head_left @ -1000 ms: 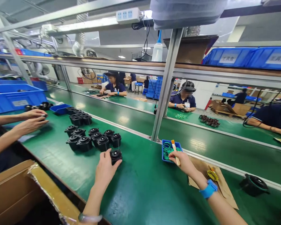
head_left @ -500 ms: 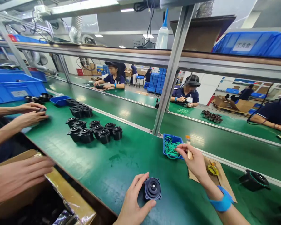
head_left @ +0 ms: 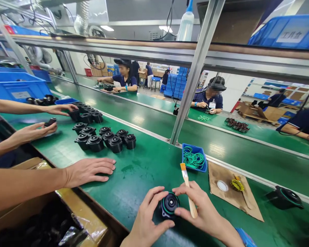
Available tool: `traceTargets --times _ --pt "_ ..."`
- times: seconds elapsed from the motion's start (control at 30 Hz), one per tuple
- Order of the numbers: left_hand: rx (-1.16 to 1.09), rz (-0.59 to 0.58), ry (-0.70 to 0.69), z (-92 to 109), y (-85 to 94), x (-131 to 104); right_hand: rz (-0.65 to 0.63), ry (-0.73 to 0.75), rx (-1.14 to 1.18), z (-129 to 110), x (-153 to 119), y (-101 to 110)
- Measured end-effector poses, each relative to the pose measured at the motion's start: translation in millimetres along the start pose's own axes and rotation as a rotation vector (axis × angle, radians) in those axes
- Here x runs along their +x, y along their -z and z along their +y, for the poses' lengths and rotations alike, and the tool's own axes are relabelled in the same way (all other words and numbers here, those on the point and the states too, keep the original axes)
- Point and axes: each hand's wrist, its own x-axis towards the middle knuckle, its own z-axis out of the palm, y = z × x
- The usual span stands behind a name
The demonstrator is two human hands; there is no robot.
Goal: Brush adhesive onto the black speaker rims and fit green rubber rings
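A black round housing (head_left: 171, 202) stands on the green bench right in front of me, and a green rubber ring (head_left: 165, 207) lies around its top. From the left, my left hand (head_left: 153, 214) curves its fingers and thumb about the housing. My right hand (head_left: 202, 207) has its thumb and forefinger at the ring's right side. A brush (head_left: 185, 178) with a wooden handle and orange bristles is tucked in that same hand, bristles pointing up and away. Beyond the hands sits a blue tray (head_left: 205, 167) of loose green rings.
Cardboard (head_left: 254, 209) at right bears a white disc and a yellow dish (head_left: 237, 184). Another ringed housing (head_left: 283, 198) stands farther right. Several black housings (head_left: 115, 144) fill the left. Co-workers' hands (head_left: 90, 171) are at left, by an open carton (head_left: 92, 228). A metal post (head_left: 193, 79) rises behind.
My right hand has moved from the ring tray to the housing, bringing a green ring onto its top. A co-worker's hand now lies flat on the bench; another reaches to the housings.
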Motion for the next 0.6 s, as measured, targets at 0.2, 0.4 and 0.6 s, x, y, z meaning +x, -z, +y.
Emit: traceTargets --times 0.2,0.4,0.6 --pt "0.106 0.01 -0.086 -2.5 1.4 4.4 0.007 0.198 -0.159 -1.0 -5.0 -3.8" --pt "0.075 0.142 -0.184 -3.4 -2.1 1.0 0.166 0.292 -0.169 6.4 -15.7 -16.0" --pt "0.236 0.241 -0.387 -11.3 -13.3 -15.1 0.217 0.328 -0.224 2.8 -33.1 -27.7"
